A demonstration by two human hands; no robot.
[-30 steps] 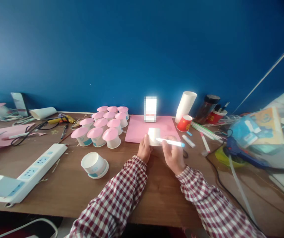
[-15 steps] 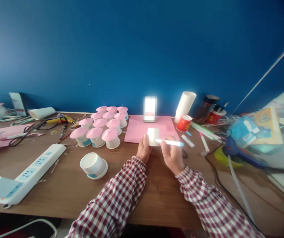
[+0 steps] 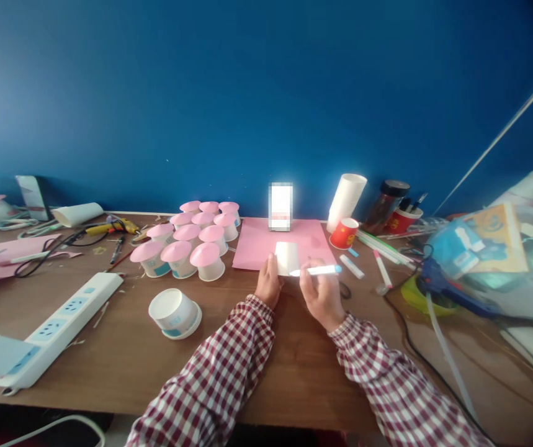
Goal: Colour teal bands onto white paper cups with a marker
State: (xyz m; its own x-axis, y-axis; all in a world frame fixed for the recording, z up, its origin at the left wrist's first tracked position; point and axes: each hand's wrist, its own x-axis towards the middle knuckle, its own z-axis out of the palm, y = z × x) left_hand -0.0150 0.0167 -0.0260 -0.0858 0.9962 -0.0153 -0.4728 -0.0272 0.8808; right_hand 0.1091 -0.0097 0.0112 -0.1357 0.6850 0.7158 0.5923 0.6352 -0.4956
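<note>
My left hand (image 3: 268,284) grips the left side of a small white paper cup (image 3: 286,257) that stands upside down at the near edge of a pink paper sheet (image 3: 261,239). My right hand (image 3: 321,292) is closed round a white marker with a blue end (image 3: 315,270), held level with its tip against the cup's lower right side. Both sleeves are red and white check. The fingers behind the cup are hidden.
Several pink-capped cups (image 3: 187,239) cluster to the left, with one white cup (image 3: 174,312) lying nearer. A power strip (image 3: 56,323) sits at the left. A red cup (image 3: 344,232), a cup stack (image 3: 349,195), loose markers (image 3: 381,267) and a blue glue gun (image 3: 447,282) crowd the right.
The marker has tilted slightly, its blue end a little higher. The cup and both hands have shifted slightly towards me; otherwise the scene is the same.
</note>
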